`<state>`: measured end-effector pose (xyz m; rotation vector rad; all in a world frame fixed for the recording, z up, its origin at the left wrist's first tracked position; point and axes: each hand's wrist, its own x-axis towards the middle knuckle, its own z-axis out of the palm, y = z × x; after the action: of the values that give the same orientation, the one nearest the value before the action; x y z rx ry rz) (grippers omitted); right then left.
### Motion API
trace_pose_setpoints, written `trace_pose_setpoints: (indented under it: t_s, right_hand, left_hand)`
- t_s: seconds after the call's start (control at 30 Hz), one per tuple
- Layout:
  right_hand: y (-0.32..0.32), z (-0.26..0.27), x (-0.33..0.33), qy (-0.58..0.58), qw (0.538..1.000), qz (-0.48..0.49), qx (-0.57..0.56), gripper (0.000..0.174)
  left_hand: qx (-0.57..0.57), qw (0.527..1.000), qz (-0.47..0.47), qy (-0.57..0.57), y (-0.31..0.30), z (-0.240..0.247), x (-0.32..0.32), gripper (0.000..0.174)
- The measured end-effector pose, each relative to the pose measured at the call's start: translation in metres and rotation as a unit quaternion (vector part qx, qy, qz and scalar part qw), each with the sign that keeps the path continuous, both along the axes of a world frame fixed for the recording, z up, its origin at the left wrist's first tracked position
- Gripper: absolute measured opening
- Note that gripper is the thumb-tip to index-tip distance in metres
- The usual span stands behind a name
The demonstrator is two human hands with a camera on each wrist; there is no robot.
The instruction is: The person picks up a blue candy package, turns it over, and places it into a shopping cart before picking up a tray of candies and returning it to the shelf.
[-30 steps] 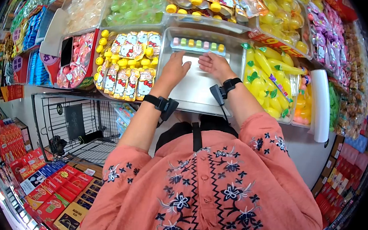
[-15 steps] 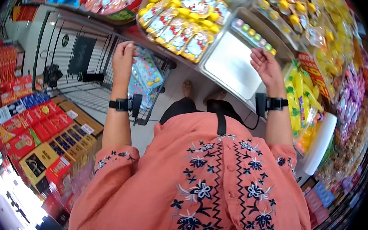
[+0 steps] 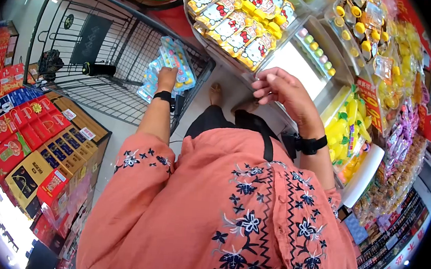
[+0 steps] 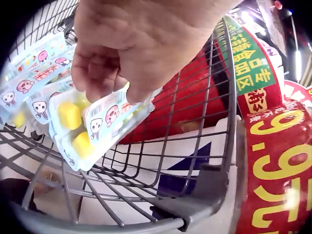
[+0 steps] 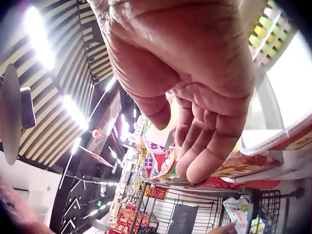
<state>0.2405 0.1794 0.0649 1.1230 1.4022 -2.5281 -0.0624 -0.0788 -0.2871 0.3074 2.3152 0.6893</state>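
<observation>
My left hand [image 3: 167, 79] reaches down into the shopping cart [image 3: 91, 39]. In the left wrist view its fingers curl and pinch the top edge of a pale blue candy pack [image 4: 100, 124] with yellow pieces and cartoon faces. Similar packs [image 4: 41, 87] lie beside it in the cart. My right hand [image 3: 290, 97] hovers in front of the display bin [image 3: 298, 65], with loosely bent fingers and nothing in it. At the back of that bin rests a single row pack of pastel pieces [image 3: 316, 50].
Yellow-capped pouches [image 3: 240, 26] fill a bin left of the display bin. Yellow banana-shaped packs [image 3: 348, 115] fill another to its right. A white roll [image 3: 363, 175] stands at the near right corner. Red gift boxes [image 3: 32, 123] are stacked at the left, near the cart.
My left hand has gone from the bin, leftward and down, to the packs in the cart. The right hand has drawn back toward the bin's front edge. The head view has turned left.
</observation>
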Motion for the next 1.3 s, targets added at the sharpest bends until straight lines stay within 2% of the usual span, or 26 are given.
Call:
trace_pose_setpoints:
  t_s: [0.07,0.27,0.3,0.4,0.43,0.53,0.67,0.83,0.87,1.0,1.03,1.17,1.27,1.3]
  right_hand:
    - [-0.006,-0.003,-0.003,-0.012,1.0,0.008,-0.004,0.03]
    - [-0.008,-0.009,0.0,-0.016,1.0,0.009,-0.008,0.03]
    - [-0.008,-0.01,0.0,-0.014,1.0,0.009,-0.008,0.031]
    - [-0.008,-0.01,-0.001,-0.009,1.0,0.015,-0.006,0.028]
    - [-0.009,-0.009,-0.003,-0.012,1.0,0.021,-0.001,0.029]
    - [-0.01,-0.004,-0.014,-0.009,0.999,0.042,0.011,0.032]
    - [-0.013,0.01,-0.034,0.024,0.996,0.077,0.027,0.033]
    - [-0.018,0.017,-0.057,0.101,0.989,0.095,0.05,0.038]
    - [-0.018,0.021,-0.06,0.116,0.987,0.094,0.06,0.04]
    - [-0.019,0.048,-0.054,0.153,0.987,0.022,0.045,0.049]
    - [-0.018,0.052,-0.049,0.167,0.985,0.0,0.038,0.051]
    - [-0.007,0.052,-0.018,0.184,0.98,-0.061,0.039,0.064]
    - [0.0,0.051,0.011,0.199,0.968,-0.152,0.01,0.069]
    - [0.002,0.043,0.02,0.214,0.96,-0.179,0.001,0.072]
  left_hand:
    - [-0.025,0.999,-0.013,0.015,0.0,-0.018,-0.006,0.034]
    - [0.048,0.997,0.033,-0.051,-0.001,-0.012,-0.007,0.024]
    - [0.081,0.991,0.059,-0.088,0.002,0.019,-0.001,0.02]
    - [0.167,0.974,0.076,-0.132,-0.004,0.055,0.003,0.018]
    - [0.188,0.959,0.118,-0.176,-0.002,0.085,0.011,0.021]
    - [0.248,0.934,0.161,-0.202,-0.007,0.138,0.016,0.025]
    - [0.356,0.896,0.177,-0.198,0.001,0.224,0.025,0.016]
    - [0.376,0.922,0.029,-0.091,0.021,0.321,0.038,0.012]
    - [0.392,0.918,-0.007,-0.06,0.029,0.339,0.046,0.011]
    - [0.453,0.885,-0.084,-0.06,0.066,0.382,0.08,0.01]
    - [0.473,0.874,-0.092,-0.058,0.079,0.391,0.091,0.009]
    - [0.416,0.855,-0.289,0.112,0.117,0.391,0.113,0.01]
    - [0.442,0.781,-0.381,0.225,0.146,0.393,0.135,0.016]
    - [0.424,0.778,-0.407,0.223,0.155,0.394,0.143,0.022]
